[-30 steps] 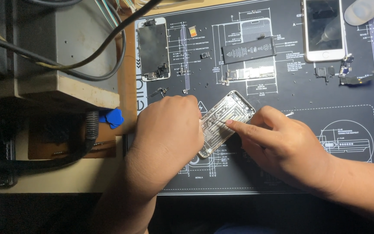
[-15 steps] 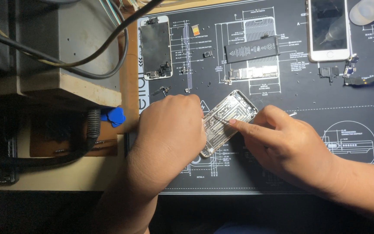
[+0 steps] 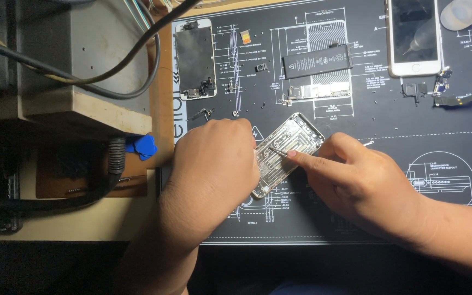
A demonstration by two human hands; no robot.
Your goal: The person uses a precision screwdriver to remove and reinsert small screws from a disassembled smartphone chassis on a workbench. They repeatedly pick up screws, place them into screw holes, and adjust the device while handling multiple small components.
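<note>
Little has shifted over the last second — the right hand (image 3: 367,186) has crept slightly to the right along the open phone housing (image 3: 288,150), its index fingertip now resting near the middle of the shell where a thin dark tool tip (image 3: 276,150) shows. The left hand (image 3: 214,164) has edged a touch to the left and lower, baring a little more of the housing's inner plate beside its knuckles. The housing itself lies at much the same tilt on the black repair mat (image 3: 356,109). The view has drifted as well — the white phone (image 3: 413,35) at the top edge sits marginally further left in frame than before.
</note>
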